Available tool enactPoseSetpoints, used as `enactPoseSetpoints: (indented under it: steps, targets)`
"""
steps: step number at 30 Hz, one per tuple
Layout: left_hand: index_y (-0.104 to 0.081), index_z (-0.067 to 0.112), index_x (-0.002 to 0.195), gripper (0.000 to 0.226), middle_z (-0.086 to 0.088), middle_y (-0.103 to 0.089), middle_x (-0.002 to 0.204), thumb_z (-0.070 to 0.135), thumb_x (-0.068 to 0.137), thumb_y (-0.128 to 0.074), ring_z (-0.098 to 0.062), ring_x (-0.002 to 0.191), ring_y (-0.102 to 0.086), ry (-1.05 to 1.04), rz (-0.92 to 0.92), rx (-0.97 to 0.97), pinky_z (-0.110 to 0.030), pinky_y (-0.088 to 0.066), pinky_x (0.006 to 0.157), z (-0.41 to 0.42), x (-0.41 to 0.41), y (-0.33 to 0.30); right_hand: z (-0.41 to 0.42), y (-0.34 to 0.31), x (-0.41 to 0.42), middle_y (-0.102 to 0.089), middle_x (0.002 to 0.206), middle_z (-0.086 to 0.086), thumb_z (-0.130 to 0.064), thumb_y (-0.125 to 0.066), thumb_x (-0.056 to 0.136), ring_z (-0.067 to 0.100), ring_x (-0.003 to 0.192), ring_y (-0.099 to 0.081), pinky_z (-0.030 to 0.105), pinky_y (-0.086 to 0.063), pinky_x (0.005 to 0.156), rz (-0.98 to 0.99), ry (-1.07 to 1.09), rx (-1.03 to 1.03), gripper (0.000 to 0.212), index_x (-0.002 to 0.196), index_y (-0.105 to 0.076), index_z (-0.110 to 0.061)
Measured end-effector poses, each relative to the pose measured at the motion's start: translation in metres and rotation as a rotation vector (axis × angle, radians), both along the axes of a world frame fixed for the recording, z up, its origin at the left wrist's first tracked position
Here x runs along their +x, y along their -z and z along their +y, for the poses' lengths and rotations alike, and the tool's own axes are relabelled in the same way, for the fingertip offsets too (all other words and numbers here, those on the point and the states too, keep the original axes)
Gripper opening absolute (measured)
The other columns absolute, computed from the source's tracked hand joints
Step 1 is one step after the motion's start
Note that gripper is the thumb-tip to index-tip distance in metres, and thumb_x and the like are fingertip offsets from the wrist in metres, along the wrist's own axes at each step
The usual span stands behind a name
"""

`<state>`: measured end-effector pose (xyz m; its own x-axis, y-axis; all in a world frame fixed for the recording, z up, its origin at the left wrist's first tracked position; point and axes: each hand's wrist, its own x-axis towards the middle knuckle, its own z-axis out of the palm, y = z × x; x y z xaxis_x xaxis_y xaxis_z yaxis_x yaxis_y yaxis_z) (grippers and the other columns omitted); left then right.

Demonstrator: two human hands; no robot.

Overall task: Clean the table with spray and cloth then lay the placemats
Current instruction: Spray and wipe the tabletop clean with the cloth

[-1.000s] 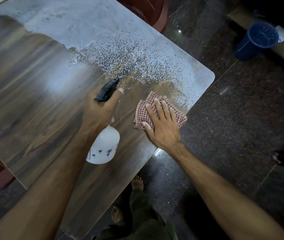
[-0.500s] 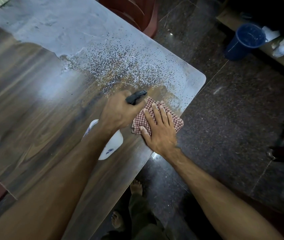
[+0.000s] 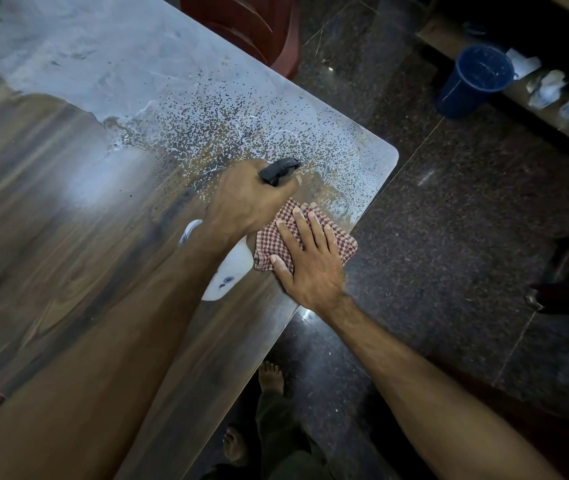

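The left hand (image 3: 245, 202) grips the spray bottle (image 3: 231, 271) closed-fisted, nozzle toward the droplet-covered table (image 3: 68, 202) corner. The right hand (image 3: 310, 258) presses the checked cloth (image 3: 345, 249) flat (fingers spread). Wiping should probably run in overlapping strokes under even pressure.

A dark speckled stone floor (image 3: 449, 237) with thin pale joint lines fills the right half of the view. The wood-grain table (image 3: 51, 220) has a rounded corner toward 2 o'clock, and pale light glares off its far end. At 12 o'clock a dark red plastic chair (image 3: 251, 26) stands against the table's edge. Toward 1 o'clock a blue bucket (image 3: 473, 77) sits on the floor beside a low wooden ledge (image 3: 525, 98) carrying pale crumpled scraps.
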<state>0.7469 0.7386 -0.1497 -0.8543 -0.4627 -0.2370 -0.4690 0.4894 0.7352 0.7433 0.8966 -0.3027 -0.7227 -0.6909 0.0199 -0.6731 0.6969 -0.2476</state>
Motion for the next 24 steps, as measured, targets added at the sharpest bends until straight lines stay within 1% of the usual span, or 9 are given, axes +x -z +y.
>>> enactPoseSetpoints:
  steps: [2, 5, 7, 9, 10, 14, 18, 21, 24]
  targets:
    - [-0.061, 0.009, 0.075, 0.038, -0.003, -0.054, 0.061, 0.044, 0.089, -0.065, -0.016, 0.053, -0.049, -0.027, -0.008, 0.007, -0.026, -0.047, 0.052, -0.005, -0.004, -0.001, 0.000, 0.000, 0.000, -0.028, 0.162, 0.009, -0.056, -0.033, 0.097, 0.031, 0.150, -0.021, 0.051, -0.016, 0.121, 0.006, -0.002, 0.000, 0.063, 0.151, -0.040, -0.024]
    - [-0.067, 0.003, 0.089, 0.040, -0.005, -0.058, 0.065, 0.044, 0.086, -0.067, -0.020, 0.059, -0.054, -0.101, 0.047, 0.048, -0.044, -0.059, 0.062, -0.015, -0.009, -0.002, 0.000, 0.000, 0.000, -0.028, 0.162, 0.008, -0.056, -0.034, 0.097, 0.030, 0.150, -0.022, 0.050, -0.016, 0.121, 0.010, 0.000, 0.008, 0.062, 0.151, -0.040, -0.024]
    - [-0.066, 0.002, 0.093, 0.043, -0.007, -0.059, 0.072, 0.044, 0.087, -0.068, -0.020, 0.064, -0.054, -0.140, 0.070, 0.040, -0.040, -0.058, 0.064, -0.020, -0.011, -0.005, 0.000, 0.000, 0.000, -0.026, 0.162, 0.008, -0.056, -0.034, 0.097, 0.030, 0.150, -0.021, 0.051, -0.017, 0.121, -0.001, 0.003, 0.016, 0.063, 0.151, -0.039, -0.025]
    - [-0.066, 0.002, 0.091, 0.041, -0.008, -0.059, 0.074, 0.044, 0.088, -0.068, -0.019, 0.066, -0.052, -0.189, 0.074, 0.004, -0.029, -0.046, 0.060, -0.026, -0.013, -0.010, 0.000, 0.001, 0.000, -0.025, 0.163, 0.007, -0.057, -0.033, 0.097, 0.029, 0.150, -0.020, 0.051, -0.016, 0.121, -0.009, 0.003, 0.014, 0.063, 0.151, -0.038, -0.026]
    - [-0.067, 0.003, 0.090, 0.041, -0.009, -0.061, 0.075, 0.043, 0.087, -0.068, -0.018, 0.067, -0.052, -0.222, 0.074, -0.012, -0.027, -0.042, 0.058, -0.031, -0.015, -0.012, 0.000, 0.001, 0.000, -0.026, 0.162, 0.007, -0.057, -0.034, 0.097, 0.029, 0.150, -0.020, 0.051, -0.016, 0.121, -0.008, 0.003, 0.011, 0.063, 0.151, -0.039, -0.026]
    - [-0.070, 0.004, 0.090, 0.039, -0.004, -0.059, 0.070, 0.043, 0.087, -0.067, -0.010, 0.056, -0.047, -0.286, 0.047, -0.052, -0.022, -0.037, 0.052, -0.046, -0.013, -0.018, 0.000, 0.002, -0.001, -0.025, 0.163, 0.007, -0.057, -0.034, 0.097, 0.029, 0.151, -0.019, 0.051, -0.017, 0.120, -0.009, -0.005, 0.022, 0.063, 0.151, -0.039, -0.026]
    - [-0.068, 0.004, 0.089, 0.038, -0.006, -0.058, 0.073, 0.043, 0.089, -0.065, -0.009, 0.055, -0.044, -0.280, 0.049, -0.063, -0.020, -0.036, 0.051, -0.049, -0.006, -0.018, 0.001, 0.002, -0.002, -0.024, 0.163, 0.007, -0.057, -0.033, 0.097, 0.029, 0.151, -0.019, 0.052, -0.017, 0.120, -0.014, -0.010, 0.038, 0.064, 0.152, -0.037, -0.026]
    - [-0.065, 0.003, 0.085, 0.039, -0.008, -0.059, 0.071, 0.042, 0.087, -0.066, -0.014, 0.058, -0.047, -0.331, 0.070, -0.032, -0.026, -0.040, 0.054, -0.051, 0.000, -0.017, 0.001, 0.001, -0.002, -0.024, 0.163, 0.007, -0.058, -0.031, 0.097, 0.029, 0.151, -0.019, 0.052, -0.017, 0.121, -0.024, -0.012, 0.054, 0.064, 0.152, -0.037, -0.026]
    - [-0.070, 0.002, 0.090, 0.040, -0.015, -0.070, 0.078, 0.041, 0.085, -0.066, -0.019, 0.062, -0.056, -0.403, 0.072, 0.011, -0.039, -0.054, 0.064, -0.058, 0.008, -0.017, 0.001, 0.000, -0.002, -0.024, 0.163, 0.007, -0.059, -0.030, 0.097, 0.029, 0.151, -0.019, 0.051, -0.016, 0.121, -0.030, -0.014, 0.064, 0.065, 0.153, -0.036, -0.026]
